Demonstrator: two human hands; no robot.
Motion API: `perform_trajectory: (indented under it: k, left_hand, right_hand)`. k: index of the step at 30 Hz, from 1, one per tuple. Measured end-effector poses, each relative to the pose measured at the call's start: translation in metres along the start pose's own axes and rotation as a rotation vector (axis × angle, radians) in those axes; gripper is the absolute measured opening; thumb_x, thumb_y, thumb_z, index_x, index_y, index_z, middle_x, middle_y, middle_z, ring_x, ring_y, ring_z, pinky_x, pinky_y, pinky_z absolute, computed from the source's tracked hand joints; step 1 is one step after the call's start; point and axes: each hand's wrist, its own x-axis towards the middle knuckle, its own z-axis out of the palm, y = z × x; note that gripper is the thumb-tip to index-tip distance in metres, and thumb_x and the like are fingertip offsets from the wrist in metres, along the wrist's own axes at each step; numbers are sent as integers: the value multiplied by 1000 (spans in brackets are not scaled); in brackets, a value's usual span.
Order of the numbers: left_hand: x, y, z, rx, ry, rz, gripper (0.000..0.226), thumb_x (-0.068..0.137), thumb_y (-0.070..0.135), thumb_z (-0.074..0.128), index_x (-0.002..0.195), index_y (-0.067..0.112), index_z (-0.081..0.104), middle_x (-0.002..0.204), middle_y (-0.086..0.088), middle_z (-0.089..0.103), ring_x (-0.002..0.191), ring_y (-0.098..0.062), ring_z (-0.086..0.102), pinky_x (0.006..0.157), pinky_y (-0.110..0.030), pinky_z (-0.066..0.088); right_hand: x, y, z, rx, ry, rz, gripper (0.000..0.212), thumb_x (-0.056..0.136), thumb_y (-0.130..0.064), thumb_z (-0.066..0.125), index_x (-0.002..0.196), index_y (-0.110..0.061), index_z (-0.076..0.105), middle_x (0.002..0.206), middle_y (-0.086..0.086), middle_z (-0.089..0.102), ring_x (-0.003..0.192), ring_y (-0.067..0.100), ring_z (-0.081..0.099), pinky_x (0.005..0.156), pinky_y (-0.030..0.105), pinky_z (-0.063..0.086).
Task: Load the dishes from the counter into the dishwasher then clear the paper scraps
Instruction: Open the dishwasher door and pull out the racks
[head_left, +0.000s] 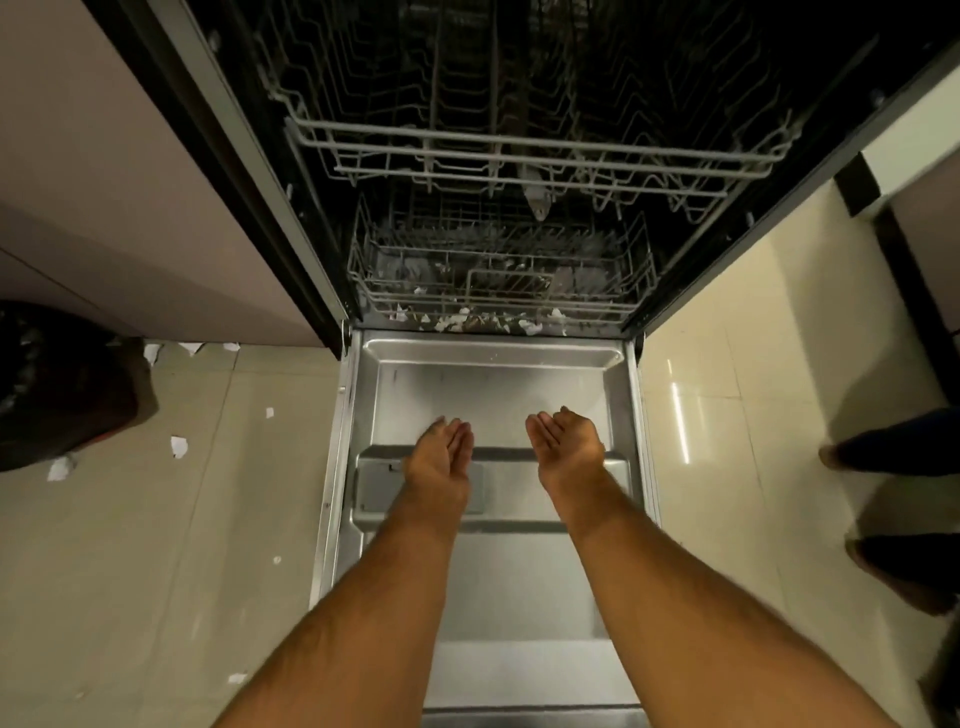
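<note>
Hands: left hand (440, 457) and right hand (563, 447) hover over the dropped dishwasher door (488, 587), fingers relaxed, holding nothing | racks: lower rack (498, 291) looks dishless, probably awaiting loading | paper scraps (457, 321): along the tub's front edge, more on the floor (156, 545)

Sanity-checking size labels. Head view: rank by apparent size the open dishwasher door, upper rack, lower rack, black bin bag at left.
1. dishwasher door, though it is nearest the camera, which inflates it
2. upper rack
3. lower rack and black bin bag: look alike, and the bag is cut off by the frame, so unranked
</note>
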Motion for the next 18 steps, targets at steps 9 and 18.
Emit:
perform_trajectory:
  k: [9,18]
  left_hand:
    - [51,35,128,-43,-50,52,30,104,17,52,126,-3,57,115,-17,69,89,-22,69,76,-28,60]
    - [73,67,179,-5,-207,138,22,104,24,48,103,10,66,83,-5,69,71,-16,67,63,-27,56]
  right_hand:
    - [44,-65,101,32,-222,-58,46,107,-17,47,147,6,43,133,33,58,123,39,61,107,43,51]
    - [52,-78,142,128,-384,-61,39,103,-31,53,130,-5,65,132,20,66,116,33,65,102,43,54]
